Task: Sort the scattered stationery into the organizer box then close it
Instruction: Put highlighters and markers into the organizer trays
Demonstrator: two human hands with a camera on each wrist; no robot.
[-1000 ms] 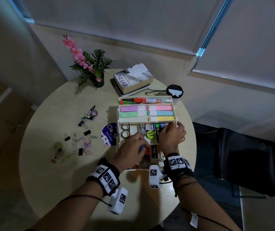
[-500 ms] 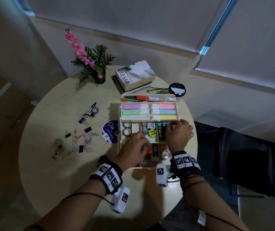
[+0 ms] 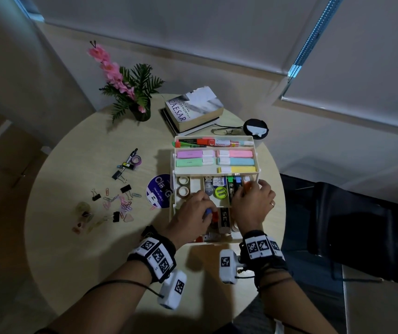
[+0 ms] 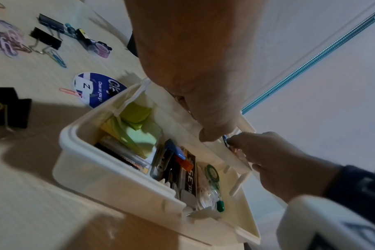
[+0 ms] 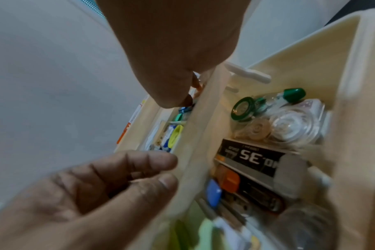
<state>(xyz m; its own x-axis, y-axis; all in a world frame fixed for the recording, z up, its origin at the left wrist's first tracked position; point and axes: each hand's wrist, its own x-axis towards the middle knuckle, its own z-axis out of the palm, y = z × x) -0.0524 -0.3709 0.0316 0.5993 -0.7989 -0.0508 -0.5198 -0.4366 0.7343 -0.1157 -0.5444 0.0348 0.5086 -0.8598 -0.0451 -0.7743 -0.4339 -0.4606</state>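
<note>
Organizer box point(image 3: 251, 150) sits open at centre of the head view, tiers fanned out; top tier holds markers, next tier pastel highlighters point(image 3: 215, 161), middle tray point(image 3: 217, 189) tape rolls, correction tape and small items, bottom well staples box, cutters, sticky notes.

Both hands over the middle tray; left hand point(image 3: 190, 216) has fingers curled at the tray's near edge, apparently gripping it, though contact is partly hidden; right hand point(image 3: 253, 203) has fingertips bunched in the tray's right compartments, and I cannot tell whether it pinches an item or only nudges one.

Still loose on the table point(image 3: 72, 249), left of centre in the head view: binder clips point(image 3: 125, 189), coloured paper clips point(image 3: 123, 204), a purple washi tape roll point(image 3: 136, 161) beside a small dark tool, pale items at far left, too dim to name.

Judgement: roughly halfway to two-thirds; pens and highlighters sorted; clips, tape and small bits left; tiers not yet folded, box not closed.
</note>
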